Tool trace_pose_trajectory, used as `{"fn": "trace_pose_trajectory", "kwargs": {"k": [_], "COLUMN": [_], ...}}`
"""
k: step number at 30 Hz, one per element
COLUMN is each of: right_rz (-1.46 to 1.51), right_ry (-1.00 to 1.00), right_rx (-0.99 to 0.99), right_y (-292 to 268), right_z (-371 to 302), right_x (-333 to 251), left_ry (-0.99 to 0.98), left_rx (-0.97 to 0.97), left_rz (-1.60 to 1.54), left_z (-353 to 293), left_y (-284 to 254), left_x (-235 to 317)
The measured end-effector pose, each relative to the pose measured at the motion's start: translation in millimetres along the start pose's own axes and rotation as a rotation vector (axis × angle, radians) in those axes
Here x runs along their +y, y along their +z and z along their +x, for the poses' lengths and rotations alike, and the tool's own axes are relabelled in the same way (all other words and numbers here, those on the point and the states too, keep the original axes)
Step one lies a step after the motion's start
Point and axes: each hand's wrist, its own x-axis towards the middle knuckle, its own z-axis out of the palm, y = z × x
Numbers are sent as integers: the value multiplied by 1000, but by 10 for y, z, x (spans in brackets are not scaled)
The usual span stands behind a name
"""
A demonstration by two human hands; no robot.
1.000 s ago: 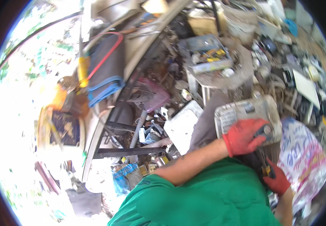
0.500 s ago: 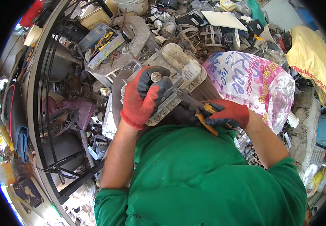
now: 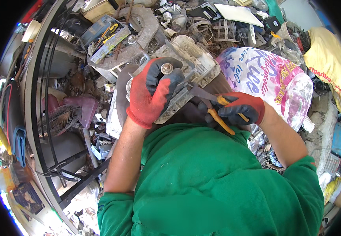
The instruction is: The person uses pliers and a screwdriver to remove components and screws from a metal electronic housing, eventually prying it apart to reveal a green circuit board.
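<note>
One dirty casing (image 3: 206,67) lies across the lap (image 3: 189,115). The left hand (image 3: 154,91) grips a metal-tipped piece (image 3: 167,69) above it; the right hand (image 3: 242,107) grips orange-handled pliers (image 3: 213,113), tips near the casing's near edge. The step looks like plier work, next calling for steady bracing.

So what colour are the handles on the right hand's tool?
The tool's handles are yellow-orange, clearest in the head view.

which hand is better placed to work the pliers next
Likely the right hand: it holds the orange-handled pliers near the grimy casing; the left hand grips a metal piece.
</note>
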Motion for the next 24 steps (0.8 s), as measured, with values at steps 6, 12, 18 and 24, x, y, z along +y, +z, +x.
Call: {"fn": "trace_pose_trajectory", "kwargs": {"k": [6,12,18,24], "right_rz": [-723,-1725,-1819,-1104], "right_ry": [-81,-173,-378,-607], "right_rx": [410,758,708,832], "right_y": [158,489,443,543], "right_z": [56,25,0,155], "right_x": [173,125,371,253], "left_ry": [13,15,5,-197], "left_rx": [5,-6,-86,-68], "left_rz": [39,11,-54,-227], "left_z": [23,12,55,68], "left_y": [24,11,-72,-99], "left_x": [-9,10,66,56]}}
